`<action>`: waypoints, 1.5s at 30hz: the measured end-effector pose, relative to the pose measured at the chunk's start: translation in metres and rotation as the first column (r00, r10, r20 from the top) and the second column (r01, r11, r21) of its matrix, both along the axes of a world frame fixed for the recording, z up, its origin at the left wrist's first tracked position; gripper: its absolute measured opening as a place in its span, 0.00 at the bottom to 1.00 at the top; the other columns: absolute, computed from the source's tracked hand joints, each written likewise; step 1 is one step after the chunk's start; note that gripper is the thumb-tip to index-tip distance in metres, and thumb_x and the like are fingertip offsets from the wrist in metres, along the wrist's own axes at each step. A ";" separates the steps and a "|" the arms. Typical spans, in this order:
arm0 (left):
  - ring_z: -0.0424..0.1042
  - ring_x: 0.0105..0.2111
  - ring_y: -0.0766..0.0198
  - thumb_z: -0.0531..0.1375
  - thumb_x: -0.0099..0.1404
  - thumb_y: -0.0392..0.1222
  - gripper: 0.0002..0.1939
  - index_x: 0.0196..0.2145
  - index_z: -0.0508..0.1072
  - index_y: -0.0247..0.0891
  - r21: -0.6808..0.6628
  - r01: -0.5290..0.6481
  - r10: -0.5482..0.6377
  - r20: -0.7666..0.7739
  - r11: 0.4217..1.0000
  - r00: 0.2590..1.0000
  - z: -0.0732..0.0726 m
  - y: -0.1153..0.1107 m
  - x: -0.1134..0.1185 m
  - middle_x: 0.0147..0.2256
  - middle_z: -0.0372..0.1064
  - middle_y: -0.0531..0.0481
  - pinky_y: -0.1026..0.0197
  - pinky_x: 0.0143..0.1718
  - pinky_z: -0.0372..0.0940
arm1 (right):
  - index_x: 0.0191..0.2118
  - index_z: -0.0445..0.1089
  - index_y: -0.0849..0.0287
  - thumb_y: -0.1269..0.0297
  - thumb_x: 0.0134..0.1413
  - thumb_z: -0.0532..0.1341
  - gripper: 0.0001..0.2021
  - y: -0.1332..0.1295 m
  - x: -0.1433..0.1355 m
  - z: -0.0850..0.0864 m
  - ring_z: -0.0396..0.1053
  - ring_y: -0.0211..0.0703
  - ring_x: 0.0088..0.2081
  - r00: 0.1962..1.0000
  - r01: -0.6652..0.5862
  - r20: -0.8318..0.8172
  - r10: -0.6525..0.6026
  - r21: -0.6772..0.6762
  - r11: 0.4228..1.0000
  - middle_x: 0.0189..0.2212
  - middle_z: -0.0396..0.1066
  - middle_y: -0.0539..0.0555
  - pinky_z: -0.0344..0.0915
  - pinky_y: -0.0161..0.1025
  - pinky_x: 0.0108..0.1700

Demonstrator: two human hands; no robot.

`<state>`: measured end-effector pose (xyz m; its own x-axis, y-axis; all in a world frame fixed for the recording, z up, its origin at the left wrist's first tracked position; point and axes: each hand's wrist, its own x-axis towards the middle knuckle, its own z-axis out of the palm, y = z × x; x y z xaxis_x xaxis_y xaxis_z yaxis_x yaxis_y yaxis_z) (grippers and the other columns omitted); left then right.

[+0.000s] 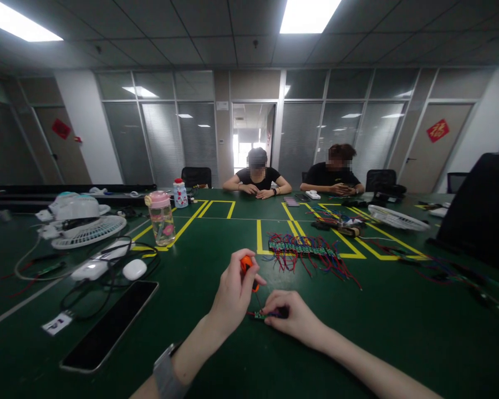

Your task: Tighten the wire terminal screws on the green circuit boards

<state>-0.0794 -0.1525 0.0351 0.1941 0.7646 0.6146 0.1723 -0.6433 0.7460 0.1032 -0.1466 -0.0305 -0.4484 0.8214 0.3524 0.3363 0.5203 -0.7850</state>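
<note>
In my left hand (pixel 235 285) is an orange-and-black screwdriver (pixel 246 264), gripped by its handle with the shaft pointing down. The tip reaches a small green circuit board (pixel 258 315) on the table; whether it touches a screw is too small to tell. My right hand (pixel 290 315) pinches that board at its right side, fingers closed over it and hiding part of it. A red wire (pixel 250 313) sticks out at the board's left end. Beyond my hands lies a row of similar circuit boards (pixel 301 247) with many red and blue wires.
Left of my arms lie a phone (pixel 110 327), a white earphone case (pixel 135 270), a power strip (pixel 92 268) with black cables and a fan (pixel 89 231). A pink-lidded bottle (pixel 161 219) stands on the green table (pixel 199 255). Two people (pixel 258 174) sit opposite. A black monitor (pixel 478 210) is at right.
</note>
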 end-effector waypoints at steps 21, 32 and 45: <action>0.77 0.29 0.65 0.49 0.72 0.42 0.07 0.46 0.60 0.41 0.009 -0.004 0.005 -0.060 1.000 0.998 0.001 -0.001 0.003 0.33 0.67 0.54 0.62 0.33 0.69 | 0.32 0.80 0.61 0.77 0.46 0.66 0.07 -0.003 0.000 0.004 0.71 0.41 0.32 1.000 0.009 0.014 -0.009 -0.020 1.000 0.31 0.75 0.54 0.65 0.35 0.34; 0.74 0.38 0.61 0.56 0.67 0.37 0.10 0.46 0.66 0.41 0.255 0.061 0.009 -0.265 0.965 0.964 0.009 -0.006 -0.002 0.40 0.68 0.48 0.59 0.41 0.70 | 0.31 0.79 0.61 0.74 0.47 0.66 0.05 -0.003 -0.001 0.005 0.71 0.41 0.32 1.000 -0.003 0.020 0.003 -0.016 1.000 0.32 0.76 0.54 0.67 0.35 0.36; 0.72 0.35 0.65 0.60 0.64 0.37 0.15 0.49 0.68 0.42 0.204 0.005 0.045 -0.237 0.979 0.970 0.009 0.000 -0.004 0.40 0.69 0.50 0.66 0.34 0.71 | 0.32 0.80 0.61 0.78 0.46 0.66 0.08 -0.003 0.000 0.004 0.71 0.42 0.32 1.000 -0.003 0.021 0.003 0.024 1.000 0.32 0.76 0.54 0.67 0.36 0.37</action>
<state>-0.0836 -0.1529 0.0442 0.3403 0.6347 0.6938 0.3444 -0.7707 0.5361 0.1028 -0.1492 -0.0268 -0.4585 0.8113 0.3627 0.3509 0.5402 -0.7649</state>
